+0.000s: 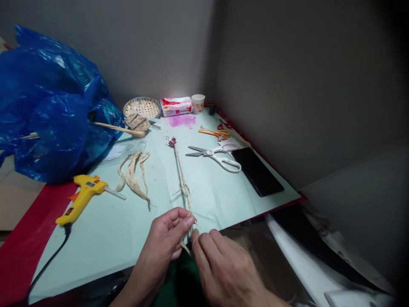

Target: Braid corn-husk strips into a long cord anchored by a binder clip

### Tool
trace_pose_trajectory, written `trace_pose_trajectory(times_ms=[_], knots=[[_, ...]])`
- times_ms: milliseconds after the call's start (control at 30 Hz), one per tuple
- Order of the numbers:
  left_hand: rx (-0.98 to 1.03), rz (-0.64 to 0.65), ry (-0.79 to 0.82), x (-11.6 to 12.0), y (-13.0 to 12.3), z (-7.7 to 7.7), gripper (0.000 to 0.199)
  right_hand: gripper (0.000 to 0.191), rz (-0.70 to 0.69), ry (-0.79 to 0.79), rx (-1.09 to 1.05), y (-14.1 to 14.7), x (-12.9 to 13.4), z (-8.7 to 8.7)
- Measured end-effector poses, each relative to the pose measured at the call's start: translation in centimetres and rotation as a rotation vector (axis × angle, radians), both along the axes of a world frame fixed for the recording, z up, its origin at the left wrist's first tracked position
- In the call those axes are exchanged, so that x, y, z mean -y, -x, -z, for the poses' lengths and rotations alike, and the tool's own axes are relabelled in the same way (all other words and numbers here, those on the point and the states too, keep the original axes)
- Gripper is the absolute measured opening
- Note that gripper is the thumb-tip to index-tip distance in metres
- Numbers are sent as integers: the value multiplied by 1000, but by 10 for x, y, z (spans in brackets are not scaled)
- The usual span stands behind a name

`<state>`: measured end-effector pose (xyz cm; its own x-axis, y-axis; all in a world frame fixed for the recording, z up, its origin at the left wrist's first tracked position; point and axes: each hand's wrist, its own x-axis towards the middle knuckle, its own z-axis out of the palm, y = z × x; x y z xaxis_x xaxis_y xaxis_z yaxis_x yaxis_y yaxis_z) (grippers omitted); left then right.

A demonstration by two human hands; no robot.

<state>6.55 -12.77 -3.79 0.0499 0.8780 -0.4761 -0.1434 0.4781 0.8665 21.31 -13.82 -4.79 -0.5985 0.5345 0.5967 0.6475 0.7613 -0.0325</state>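
A thin twisted cord of pale dried plant fibre (180, 168) runs down the table toward me. A dark red binder clip (172, 142) sits at its far end. My left hand (168, 232) is closed, pinching the cord near the table's front edge between thumb and fingers. Close beside it, my right hand (225, 264) is closed with curled fingers at the cord's near end; its grip is partly hidden. A loose pale strip end pokes out below the left thumb. Several dried husk-like strips (131, 177) lie left of the cord.
A yellow glue gun (83, 198) lies at left, below a big blue plastic bag (57, 106). White-handled scissors (212, 152) and a black phone (257, 170) lie at right. At the back stand a woven basket (156, 110), a tissue pack (177, 106) and a paper cup (198, 103).
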Motion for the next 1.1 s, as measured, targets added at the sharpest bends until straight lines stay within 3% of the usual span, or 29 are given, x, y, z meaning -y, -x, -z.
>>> trace_pose_trajectory(times_ms=[133,267,333,367,467,533,633,733,900,1000,1100], knots=[[-99,61,-18,0,3,-3,28,30,-57,184,-90,-12,-1,1],[-130,89,-57,4,7,-4,28,19,-71,629,-176,-41,-14,-15],[-147,102,-83,5,8,-4,29,18,-43,738,-181,-56,-25,-27],[-168,107,-94,5,9,-5,29,18,10,698,-178,-62,-31,-32],[-241,122,-117,5,9,-5,30,16,211,363,-201,-67,-43,-46],[-262,126,-126,4,9,-5,30,15,182,334,-226,-56,-45,-50],[-237,117,-133,5,10,-3,28,17,-24,688,-215,-26,-39,-46],[-191,120,-152,7,13,0,26,17,-66,1012,-198,-5,-36,-37],[-312,184,-225,6,16,-4,27,18,-73,1101,-322,0,-46,-25],[-544,204,-294,10,14,-6,24,16,-85,1163,-399,0,-52,-19],[-808,196,-486,23,11,-5,22,19,-70,1240,-498,1,-52,-13]])
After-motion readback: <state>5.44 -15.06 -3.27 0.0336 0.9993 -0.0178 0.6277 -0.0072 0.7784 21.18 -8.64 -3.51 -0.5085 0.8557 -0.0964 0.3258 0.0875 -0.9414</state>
